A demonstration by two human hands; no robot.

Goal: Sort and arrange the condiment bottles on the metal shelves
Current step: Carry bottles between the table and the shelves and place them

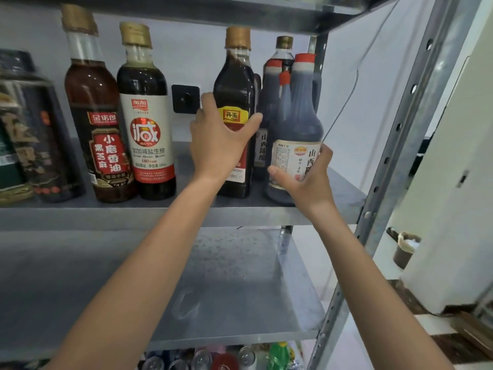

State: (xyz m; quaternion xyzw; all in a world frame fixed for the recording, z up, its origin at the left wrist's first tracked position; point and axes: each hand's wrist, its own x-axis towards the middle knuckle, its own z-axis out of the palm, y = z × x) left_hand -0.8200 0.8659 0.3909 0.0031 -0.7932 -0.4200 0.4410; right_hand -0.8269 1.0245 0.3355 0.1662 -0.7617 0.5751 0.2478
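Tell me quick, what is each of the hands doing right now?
Left hand: grips the yellow-label vinegar bottle.
Right hand: grips the front red-capped bottle.

Matt grey metal shelf (pixel 106 217). Left of the left hand (pixel 217 140), glossy bottles (pixel 145 84) with smooth paper labels (pixel 149 153).

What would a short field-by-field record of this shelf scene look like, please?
setting: metal shelf carrying upright bottles
left hand: grips the gold-capped dark bottle at its label
right hand: grips the red-capped bottle low on its label
behind right: more red-capped bottles, partly hidden
left side: soy sauce bottle beside sesame oil bottle, both untouched
bottom level: cans, only their tops visible
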